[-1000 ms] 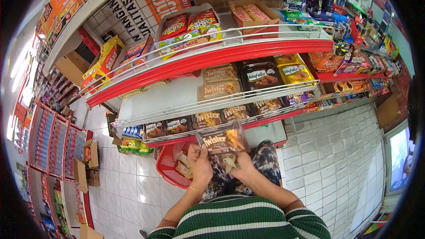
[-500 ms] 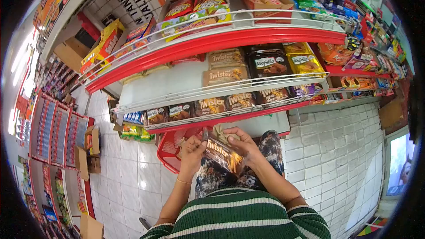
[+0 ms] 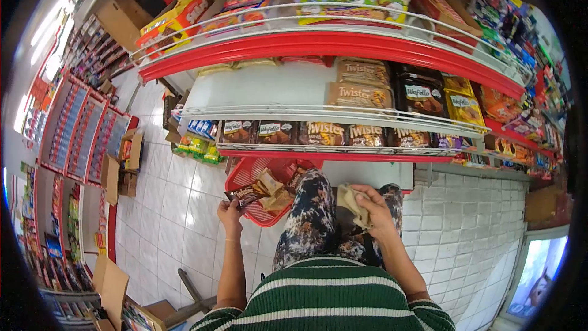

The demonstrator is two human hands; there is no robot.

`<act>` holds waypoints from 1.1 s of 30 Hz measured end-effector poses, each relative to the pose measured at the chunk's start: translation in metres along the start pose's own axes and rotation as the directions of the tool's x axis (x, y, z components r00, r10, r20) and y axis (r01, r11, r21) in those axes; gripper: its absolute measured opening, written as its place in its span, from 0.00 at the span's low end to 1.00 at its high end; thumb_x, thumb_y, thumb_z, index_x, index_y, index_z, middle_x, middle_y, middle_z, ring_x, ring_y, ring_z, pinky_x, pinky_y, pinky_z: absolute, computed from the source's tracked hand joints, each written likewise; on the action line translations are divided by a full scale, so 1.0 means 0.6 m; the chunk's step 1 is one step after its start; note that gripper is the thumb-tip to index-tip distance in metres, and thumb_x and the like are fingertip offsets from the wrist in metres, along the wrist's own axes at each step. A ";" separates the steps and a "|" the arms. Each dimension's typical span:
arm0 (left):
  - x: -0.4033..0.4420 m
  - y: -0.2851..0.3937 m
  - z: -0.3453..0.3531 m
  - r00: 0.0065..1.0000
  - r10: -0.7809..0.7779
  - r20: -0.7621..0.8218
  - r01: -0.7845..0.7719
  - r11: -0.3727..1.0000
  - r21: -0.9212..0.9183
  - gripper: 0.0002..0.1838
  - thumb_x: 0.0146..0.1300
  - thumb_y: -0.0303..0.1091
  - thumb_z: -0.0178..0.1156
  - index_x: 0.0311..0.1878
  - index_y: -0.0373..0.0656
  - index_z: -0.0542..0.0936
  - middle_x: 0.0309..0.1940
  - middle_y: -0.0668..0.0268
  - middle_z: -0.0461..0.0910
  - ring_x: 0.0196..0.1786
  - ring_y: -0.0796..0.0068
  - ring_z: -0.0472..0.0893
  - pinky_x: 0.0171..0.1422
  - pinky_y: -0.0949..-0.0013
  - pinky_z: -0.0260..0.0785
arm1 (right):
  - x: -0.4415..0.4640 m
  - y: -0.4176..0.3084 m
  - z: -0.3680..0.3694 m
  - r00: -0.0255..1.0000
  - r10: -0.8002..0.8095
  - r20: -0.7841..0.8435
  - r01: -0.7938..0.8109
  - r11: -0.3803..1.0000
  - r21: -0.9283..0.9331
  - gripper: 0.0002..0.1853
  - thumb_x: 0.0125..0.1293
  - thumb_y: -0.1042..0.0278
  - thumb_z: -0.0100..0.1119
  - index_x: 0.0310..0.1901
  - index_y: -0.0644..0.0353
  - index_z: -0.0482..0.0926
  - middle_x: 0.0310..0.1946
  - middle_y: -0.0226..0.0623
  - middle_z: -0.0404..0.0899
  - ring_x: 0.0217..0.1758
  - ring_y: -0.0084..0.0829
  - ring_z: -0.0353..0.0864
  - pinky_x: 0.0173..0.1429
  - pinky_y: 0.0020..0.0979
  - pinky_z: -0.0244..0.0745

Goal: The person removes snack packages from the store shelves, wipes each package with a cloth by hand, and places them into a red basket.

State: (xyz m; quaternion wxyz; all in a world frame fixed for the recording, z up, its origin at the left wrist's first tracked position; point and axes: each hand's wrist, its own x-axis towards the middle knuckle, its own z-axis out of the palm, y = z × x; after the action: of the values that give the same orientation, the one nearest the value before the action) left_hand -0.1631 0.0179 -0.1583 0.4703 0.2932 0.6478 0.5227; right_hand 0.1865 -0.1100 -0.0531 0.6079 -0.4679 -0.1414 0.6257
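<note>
Down at the left, my left hand pinches the edge of a brown Twister snack packet over the red plastic basket. Inside the basket lie several packets, among them a tan packet and a brown one partly hidden by my knee. My right hand is closed around a crumpled beige cloth, held above my lap between the knees.
Ahead stands a shelf with a red front edge and wire rails. Tan Twister packs, dark Wafello packs and a lower row of snacks sit on it. Cartons and a metal leg are at the lower left.
The Twister packet has gone from between both hands, before my lap, to the basket in my left hand. My right hand has moved right with the cloth. The view has shifted left.
</note>
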 end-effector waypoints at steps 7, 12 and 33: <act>0.085 -0.202 0.043 0.996 -0.024 -0.091 0.058 0.916 0.396 0.05 0.46 0.23 0.58 0.27 0.35 0.73 0.19 0.63 0.74 0.18 0.74 0.73 0.18 0.71 0.66 | 0.005 0.010 -0.004 0.995 0.006 -0.096 -0.011 0.999 -0.050 0.12 0.61 0.73 0.52 0.47 0.61 0.73 0.40 0.31 0.76 0.40 0.21 0.75 0.42 0.21 0.71; 0.109 -0.321 0.116 0.996 -0.039 -0.084 0.062 0.954 0.294 0.11 0.44 0.27 0.59 0.32 0.34 0.77 0.26 0.57 0.78 0.26 0.66 0.78 0.29 0.66 0.70 | -0.001 0.013 0.000 0.995 0.001 -0.104 -0.019 0.986 -0.168 0.12 0.61 0.74 0.52 0.47 0.61 0.73 0.41 0.31 0.76 0.40 0.21 0.75 0.44 0.22 0.70; -0.153 0.285 0.384 0.222 0.865 0.449 -0.965 0.262 -0.027 0.03 0.50 0.23 0.57 0.30 0.37 0.76 0.27 0.60 0.72 0.32 0.59 0.71 0.38 0.65 0.64 | 0.005 0.012 0.007 0.997 -0.047 -0.056 0.036 0.981 -0.188 0.12 0.60 0.74 0.53 0.47 0.62 0.73 0.41 0.31 0.76 0.42 0.20 0.74 0.46 0.21 0.70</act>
State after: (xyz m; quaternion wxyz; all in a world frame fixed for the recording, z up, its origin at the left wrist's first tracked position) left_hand 0.0642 0.0783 0.0298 0.1384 0.7715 0.3031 0.5420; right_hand 0.1791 -0.1071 -0.0575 0.5783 -0.5384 -0.1911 0.5824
